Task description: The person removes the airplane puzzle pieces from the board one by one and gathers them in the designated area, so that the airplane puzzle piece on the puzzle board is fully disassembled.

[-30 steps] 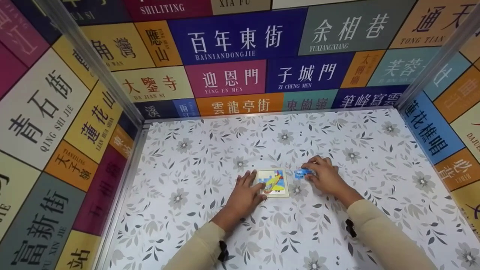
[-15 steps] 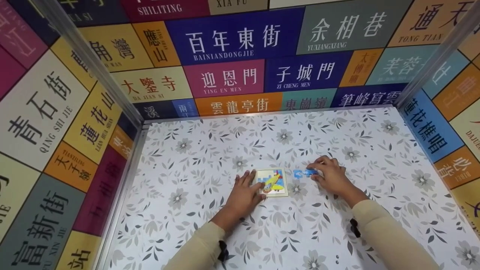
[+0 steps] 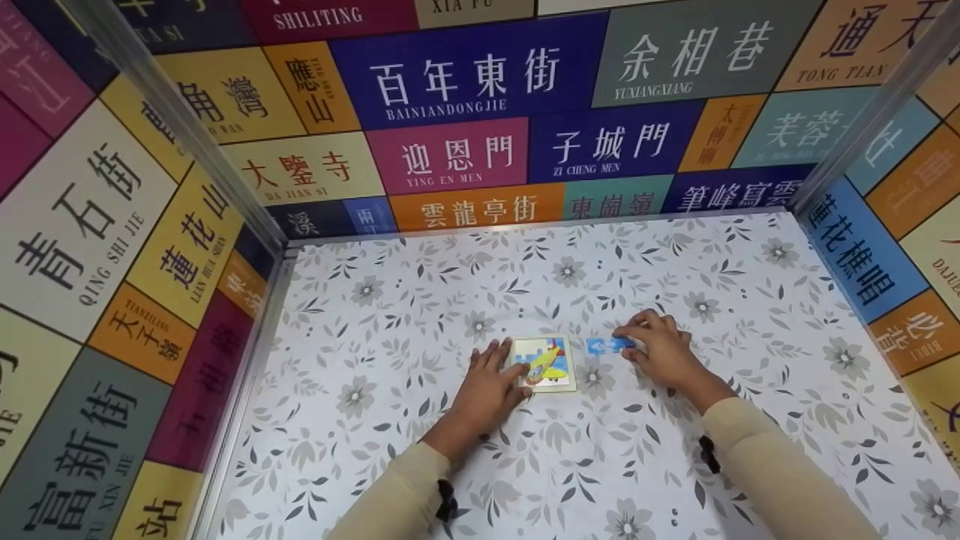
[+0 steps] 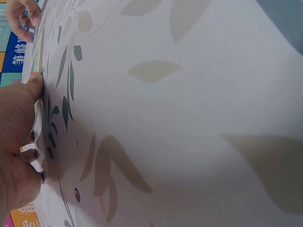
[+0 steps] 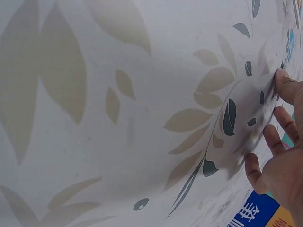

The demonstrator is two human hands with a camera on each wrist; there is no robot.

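Note:
A small square jigsaw puzzle with a yellow plane lies in a pale frame at mid-table. My left hand rests on its left side, fingers spread, one fingertip over the picture and the thumb at the lower edge. In the left wrist view the thumb is at the frame's edge. Right of the frame lie blue puzzle pieces. My right hand pinches the rightmost blue piece between thumb and forefinger, close over the table. In the right wrist view the other fingers curl beside the table surface.
The table has a white cover with grey flowers and leaves. Panels of coloured signs stand behind it and on both sides. A metal rail runs along the left edge.
My right hand has shifted slightly right, and more of the blue pieces shows beside its fingertips. The left hand and the framed puzzle have stayed in place.

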